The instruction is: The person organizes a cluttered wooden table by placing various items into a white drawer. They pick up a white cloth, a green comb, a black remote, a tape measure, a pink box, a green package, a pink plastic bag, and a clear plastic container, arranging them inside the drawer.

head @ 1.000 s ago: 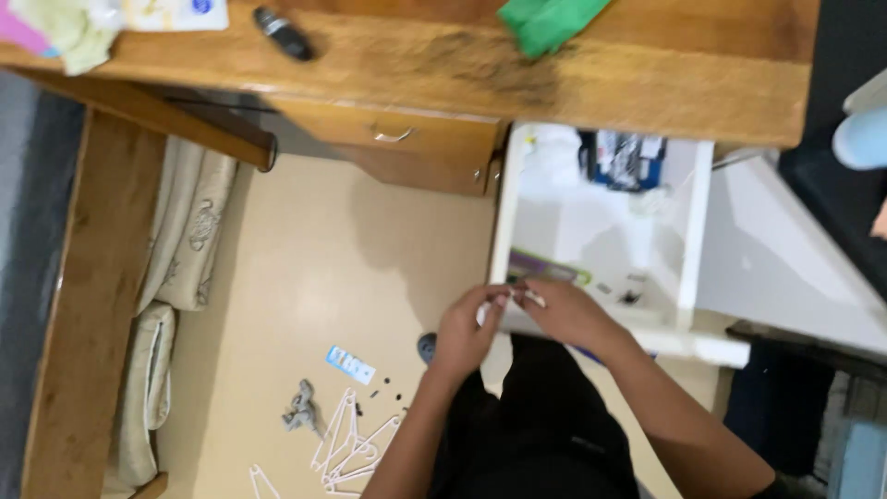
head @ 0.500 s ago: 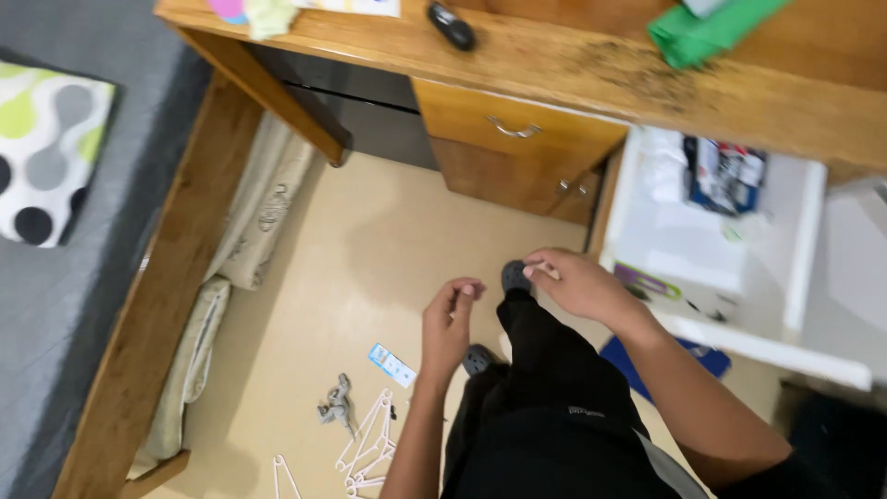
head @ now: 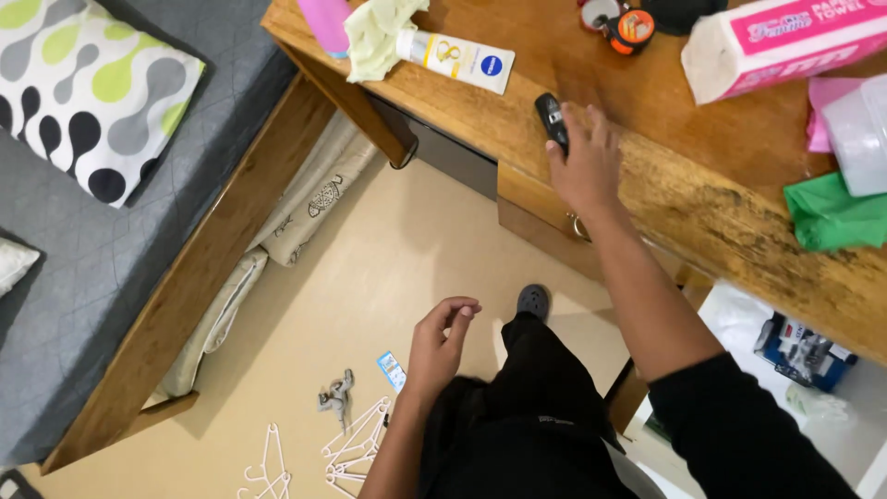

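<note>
Your right hand point(head: 584, 166) moved from lap to small black oblong device point(head: 552, 120) on desk, fingertips touching | grip unclear | left hand point(head: 442, 340) loosely curled, empty.

Small black remote-like device point(head: 552, 121): an elongated, slim body with rounded ends, dark and slightly glossy, with lighter detail on its upper face that is too small to make out. It lies flat on the wooden desk top point(head: 702, 176), close to the front edge and above the drawer, its long axis running roughly from back to front. The fingertips of the right hand point(head: 582, 162) touch its near end and right side; the rest of it shows uncovered.
</note>
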